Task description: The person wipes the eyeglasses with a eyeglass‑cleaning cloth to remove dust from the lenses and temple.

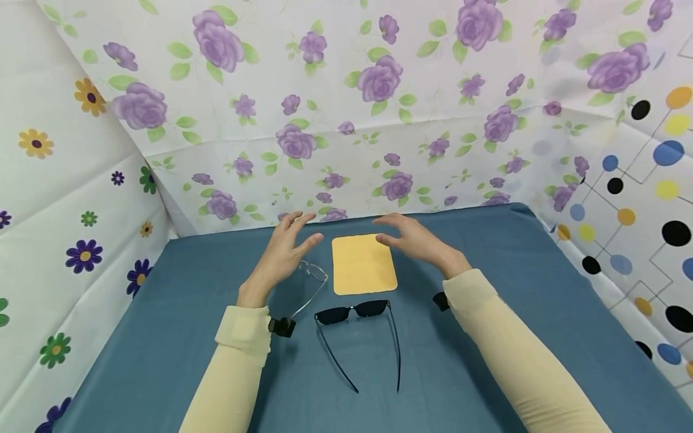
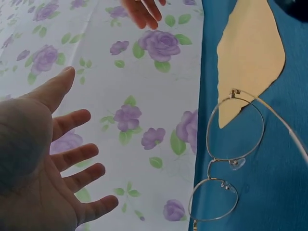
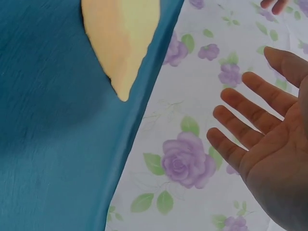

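Note:
My left hand (image 1: 281, 251) hovers over the left side of the table, fingers spread and holding nothing. Partly hidden beneath it lies a pair of thin-rimmed clear eyeglasses (image 2: 234, 159), one temple reaching toward my wrist. Across from it, my right hand (image 1: 415, 238) is raised beside the top right corner of a yellow cloth (image 1: 364, 264), its fingers apart and nothing in them. The cloth lies flat between the two hands. Nearer to me, black sunglasses (image 1: 352, 311) rest with both temples unfolded toward me.
A blue-green cloth (image 1: 465, 385) covers the table. Behind it hangs a white sheet with purple roses (image 1: 379, 78). Patterned sheets also stand at the left (image 1: 81, 258) and the right (image 1: 633, 240). A small black wrist camera (image 1: 283, 327) sits at my left cuff.

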Available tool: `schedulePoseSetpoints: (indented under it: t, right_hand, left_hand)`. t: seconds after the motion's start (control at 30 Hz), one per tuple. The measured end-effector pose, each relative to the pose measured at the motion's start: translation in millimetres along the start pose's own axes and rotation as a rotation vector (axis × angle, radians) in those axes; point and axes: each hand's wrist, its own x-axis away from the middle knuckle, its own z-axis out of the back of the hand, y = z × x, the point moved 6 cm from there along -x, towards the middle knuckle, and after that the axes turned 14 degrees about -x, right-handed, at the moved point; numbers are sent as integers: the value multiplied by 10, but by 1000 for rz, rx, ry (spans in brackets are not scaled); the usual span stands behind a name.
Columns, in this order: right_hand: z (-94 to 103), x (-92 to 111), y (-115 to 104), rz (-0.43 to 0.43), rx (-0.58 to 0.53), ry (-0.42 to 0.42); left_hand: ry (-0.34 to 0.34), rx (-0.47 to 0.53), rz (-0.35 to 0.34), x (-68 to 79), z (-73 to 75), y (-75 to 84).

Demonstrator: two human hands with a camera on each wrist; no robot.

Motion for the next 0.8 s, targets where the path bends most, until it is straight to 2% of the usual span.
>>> schedulePoseSetpoints:
  t: [0.23, 0.53, 0.8]
  right_hand:
    - [-1, 4, -31, -17, -6, 4]
    - [-24, 77, -3, -69, -29, -69]
    - [-72, 97, 87, -66, -36, -52]
  left_hand:
    - [5, 23, -11, 72, 40, 58]
    - [-45, -11, 51, 189, 51, 68]
    - [-93, -12, 67, 288, -13, 45]
